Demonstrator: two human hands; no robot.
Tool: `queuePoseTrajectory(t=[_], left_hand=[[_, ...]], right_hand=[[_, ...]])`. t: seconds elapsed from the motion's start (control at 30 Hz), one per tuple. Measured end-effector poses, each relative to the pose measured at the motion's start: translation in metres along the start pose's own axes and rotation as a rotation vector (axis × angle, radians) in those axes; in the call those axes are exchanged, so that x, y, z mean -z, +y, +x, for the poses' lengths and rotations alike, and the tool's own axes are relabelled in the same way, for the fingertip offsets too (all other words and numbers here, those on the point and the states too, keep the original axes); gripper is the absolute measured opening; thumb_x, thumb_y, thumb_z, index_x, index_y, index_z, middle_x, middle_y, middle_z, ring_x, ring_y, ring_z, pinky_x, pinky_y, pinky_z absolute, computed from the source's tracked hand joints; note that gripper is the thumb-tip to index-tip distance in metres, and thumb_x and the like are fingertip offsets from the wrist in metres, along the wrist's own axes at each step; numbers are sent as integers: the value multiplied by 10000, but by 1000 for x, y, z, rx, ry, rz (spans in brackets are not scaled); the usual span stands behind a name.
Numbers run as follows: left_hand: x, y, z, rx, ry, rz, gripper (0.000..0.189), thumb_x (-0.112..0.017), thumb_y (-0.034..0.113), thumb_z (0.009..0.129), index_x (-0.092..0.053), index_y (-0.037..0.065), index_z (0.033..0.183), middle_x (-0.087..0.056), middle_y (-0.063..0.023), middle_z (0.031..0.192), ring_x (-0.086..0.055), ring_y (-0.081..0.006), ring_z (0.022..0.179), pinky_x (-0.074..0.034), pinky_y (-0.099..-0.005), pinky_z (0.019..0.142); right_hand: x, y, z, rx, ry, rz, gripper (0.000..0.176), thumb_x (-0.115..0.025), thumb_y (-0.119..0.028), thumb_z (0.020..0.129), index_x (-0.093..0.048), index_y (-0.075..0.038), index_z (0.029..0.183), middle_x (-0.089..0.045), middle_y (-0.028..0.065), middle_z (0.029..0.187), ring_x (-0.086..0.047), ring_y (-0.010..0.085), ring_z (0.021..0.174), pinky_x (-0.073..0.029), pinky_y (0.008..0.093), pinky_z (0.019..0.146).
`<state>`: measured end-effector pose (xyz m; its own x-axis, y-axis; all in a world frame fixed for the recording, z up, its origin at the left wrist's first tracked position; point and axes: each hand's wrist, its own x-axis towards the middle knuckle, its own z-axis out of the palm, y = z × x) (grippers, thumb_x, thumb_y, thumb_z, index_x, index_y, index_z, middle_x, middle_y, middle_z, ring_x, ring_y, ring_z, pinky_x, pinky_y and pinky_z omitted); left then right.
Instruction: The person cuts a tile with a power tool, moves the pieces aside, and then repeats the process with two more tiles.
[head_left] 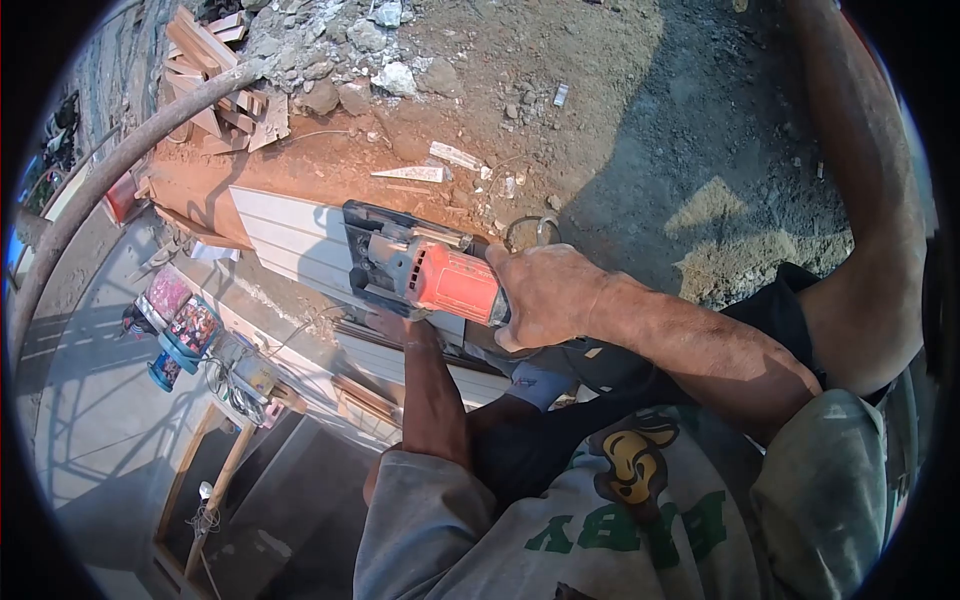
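Note:
A red power saw (458,284) with a dark metal base plate (372,215) rests on a pale grooved board (290,235). My right hand (548,295) is wrapped round the rear end of the red body. My left hand (392,326) is beside the near edge of the saw, over the board; its fingers are mostly hidden by the saw, so what it holds cannot be made out. The saw's blade is not visible. Below my left hand lie more pale grooved boards (365,352).
Wood offcuts (210,70) are piled at the upper left near a curved pole (130,150). Broken stones (395,78) lie at the top. Cables (228,392) and a blue item (178,352) sit at lower left, above a wooden frame (215,500). Another person's bare arm (870,150) shows at right.

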<state>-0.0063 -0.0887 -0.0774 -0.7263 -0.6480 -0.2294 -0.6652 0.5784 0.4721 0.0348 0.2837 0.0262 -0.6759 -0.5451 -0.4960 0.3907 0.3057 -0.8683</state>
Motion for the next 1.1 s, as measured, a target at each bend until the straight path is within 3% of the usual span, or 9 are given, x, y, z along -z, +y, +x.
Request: queuePoseTrajectory(t=[0.63,1.07,1.1], left_hand=[[33,-58,1,-91,-1,41,454,-503,185,919,-423,-49,1300,-508,-222,1155,-551,-346,1047,-480,-429,867],[37,-83,12,-177,22,44,384,-482,92,926,-441,-31,1287,-492,-205,1154,-532,-342,1062,-461,-422,886],[33,-65,0,-177,26,40,384,-482,92,926,-441,-31,1287,-492,-205,1154,-532,-342,1062,-461,-422,886]], right_hand=[[5,-15,33,28,-13,1,647,-740,-300,672,-493,96,1120,-669,260,849,-671,412,858,-532,461,772],[18,-32,58,11,-78,12,684,-747,-299,679,-470,94,1164,-666,271,904,-662,416,912,-528,465,806],[18,-33,60,15,-79,7,684,-747,-299,679,-470,94,1164,-666,271,904,-662,416,912,-528,465,806]])
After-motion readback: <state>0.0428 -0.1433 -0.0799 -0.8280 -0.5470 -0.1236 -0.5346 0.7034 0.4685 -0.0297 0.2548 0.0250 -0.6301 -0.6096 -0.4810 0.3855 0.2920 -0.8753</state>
